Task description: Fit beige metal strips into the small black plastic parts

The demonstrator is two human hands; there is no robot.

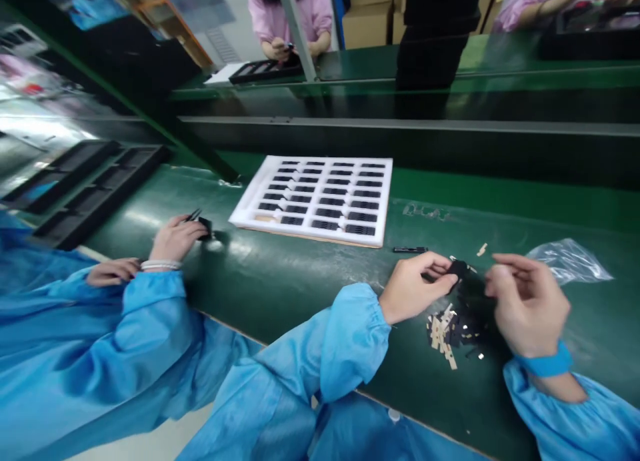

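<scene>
My left hand [417, 281] pinches a small flat black piece [458, 269] between thumb and fingers, just above the green table. Light slivers stick out past the black piece's edge. To its right is my right hand [530, 301], fingers curled and thumb near the index finger, somewhat blurred; whether anything sits between the fingertips I cannot make out. Below and between both hands lies a loose pile of beige strips [441, 334] and small black bits [465, 329]. A single beige strip [482, 249] rests apart, beyond the hands.
A white foam tray [387, 201] with rows of black parts stands ahead. A black pen [410, 250] lies beside it, a clear plastic bag [570, 260] at right. A co-worker's hand [175, 240] holds tweezers at left, near black trays [100, 198]. Other people sit opposite.
</scene>
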